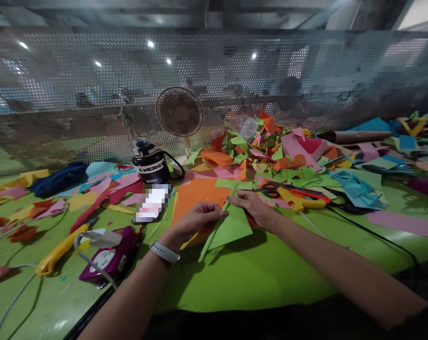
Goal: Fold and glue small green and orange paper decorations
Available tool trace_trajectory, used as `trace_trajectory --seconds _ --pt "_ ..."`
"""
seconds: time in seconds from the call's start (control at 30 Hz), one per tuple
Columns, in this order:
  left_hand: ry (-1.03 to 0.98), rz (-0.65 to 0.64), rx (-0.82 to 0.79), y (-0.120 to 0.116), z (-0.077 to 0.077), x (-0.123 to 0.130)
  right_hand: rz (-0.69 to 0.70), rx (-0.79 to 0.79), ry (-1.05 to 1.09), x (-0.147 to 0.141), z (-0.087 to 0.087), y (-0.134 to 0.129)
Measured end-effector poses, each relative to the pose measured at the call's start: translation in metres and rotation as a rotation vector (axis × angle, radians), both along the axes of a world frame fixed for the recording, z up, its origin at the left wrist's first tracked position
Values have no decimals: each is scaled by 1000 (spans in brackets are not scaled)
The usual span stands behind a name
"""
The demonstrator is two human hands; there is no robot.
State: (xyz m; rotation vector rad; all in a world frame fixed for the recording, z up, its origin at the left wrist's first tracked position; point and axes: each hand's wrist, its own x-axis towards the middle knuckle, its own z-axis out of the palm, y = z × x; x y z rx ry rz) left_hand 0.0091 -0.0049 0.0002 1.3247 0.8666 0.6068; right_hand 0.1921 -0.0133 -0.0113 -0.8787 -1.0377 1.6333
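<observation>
A light green sheet point(231, 226) with a narrow folded strip along its left edge is held up between both hands, above the green table point(270, 278). My left hand point(203, 215) pinches the strip near its middle, thumb and forefinger pressed together. Higher up on the same strip, my right hand point(254, 208) grips the paper with its fingertips. Behind the hands lies an orange sheet point(189, 198), partly covered by them. Scissors point(274, 189) and a yellow-handled glue gun point(302, 202) rest just right of my right hand.
Paper scraps point(252, 151) are heaped at the back. A black bottle point(150, 163), a fan point(179, 113) and a phone point(152, 203) stand or lie left of centre. At left are a purple power strip point(109, 259), a yellow tool point(60, 250) and cables. Another cable crosses the right side.
</observation>
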Motion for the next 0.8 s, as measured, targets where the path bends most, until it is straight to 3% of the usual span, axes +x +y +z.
trace_trajectory --seconds 0.27,0.5,0.63,0.8 --pt "91 -110 16 1 2 0 -218 -22 -48 2 -4 4" --pt "177 -78 48 16 17 -29 -465 41 -13 13 -3 16" --pt "64 184 64 24 21 -40 -500 55 13 17 -3 19" --pt "-289 724 159 34 11 -37 -354 19 3 13 -2 14"
